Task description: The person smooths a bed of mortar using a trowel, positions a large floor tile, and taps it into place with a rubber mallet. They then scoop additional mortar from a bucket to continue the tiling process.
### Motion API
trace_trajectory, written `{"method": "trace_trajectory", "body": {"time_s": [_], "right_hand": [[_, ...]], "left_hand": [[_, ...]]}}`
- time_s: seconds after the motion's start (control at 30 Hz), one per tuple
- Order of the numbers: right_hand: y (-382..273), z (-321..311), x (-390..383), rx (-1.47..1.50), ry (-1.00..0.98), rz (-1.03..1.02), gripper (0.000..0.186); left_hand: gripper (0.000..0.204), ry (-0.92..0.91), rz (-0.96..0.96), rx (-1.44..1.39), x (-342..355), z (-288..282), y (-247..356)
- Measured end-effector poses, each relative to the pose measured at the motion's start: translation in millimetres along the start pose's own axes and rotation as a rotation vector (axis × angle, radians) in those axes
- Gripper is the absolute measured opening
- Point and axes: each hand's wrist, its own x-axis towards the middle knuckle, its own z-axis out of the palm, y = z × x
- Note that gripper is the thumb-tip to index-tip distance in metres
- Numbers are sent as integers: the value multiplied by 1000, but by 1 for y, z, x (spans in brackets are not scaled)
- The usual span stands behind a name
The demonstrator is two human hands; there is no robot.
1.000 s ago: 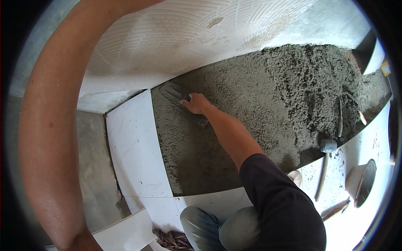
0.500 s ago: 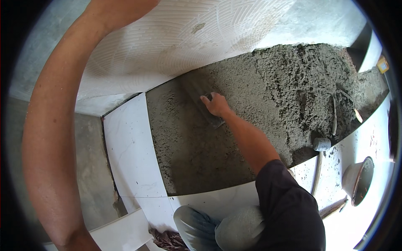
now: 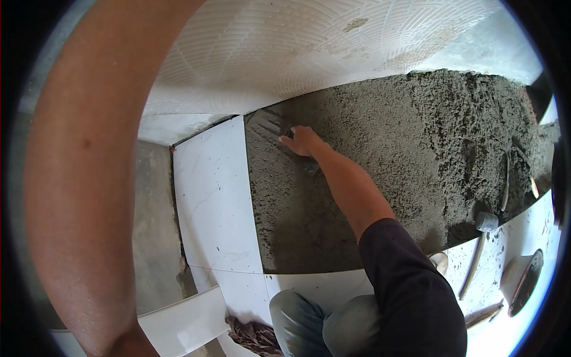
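My right hand (image 3: pixel 303 141) is closed round the handle of a flat finishing trowel (image 3: pixel 309 167), whose blade lies on the grey mortar bed (image 3: pixel 380 143). Much of the blade blends with the wet mortar, so its outline is hard to make out. The hand works near the bed's left end, beside a white tile (image 3: pixel 217 196). The mortar looks smooth and dark below the trowel and coarse and lumpy farther right. My left forearm (image 3: pixel 83 178) rises large along the left side; its hand lies past the upper edge, out of sight.
A wall with combed ridges (image 3: pixel 285 65) borders the mortar at the back. At the right are a mallet (image 3: pixel 486 222), another tool with a pale handle (image 3: pixel 534 187) and a bucket (image 3: pixel 518 276). A crumpled dark cloth (image 3: pixel 256 336) lies by my knees.
My right hand and the trowel have moved left over the mortar, closer to the white tile. My left hand has left the view at the top. The whole view has shifted.
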Motion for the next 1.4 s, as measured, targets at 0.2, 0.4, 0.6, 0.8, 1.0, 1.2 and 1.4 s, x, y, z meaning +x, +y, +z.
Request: {"method": "trace_trajectory", "body": {"time_s": [0.2,0.4,0.6,0.8,1.0,1.2,1.4], "right_hand": [[-7,9,-22,24,-23,-50,83],[6,-23,-31,141,49,147,72],[43,-59,-69,102,129,170,78],[88,-96,-104,89,257,241,78],[156,-126,-153,100,479,369,78],[134,-124,-177,164,394,353,79],[200,-169,-188,264,664,449,76]], "left_hand": [[41,-176,-192,-158,10,-15,3],[41,358,-60,366,-5,29,1],[38,151,-138,124,3,17,18],[34,73,-259,130,13,12,6],[40,-140,-577,193,29,8,62],[55,75,-190,226,8,14,-11],[52,59,-417,219,0,14,40]]}}
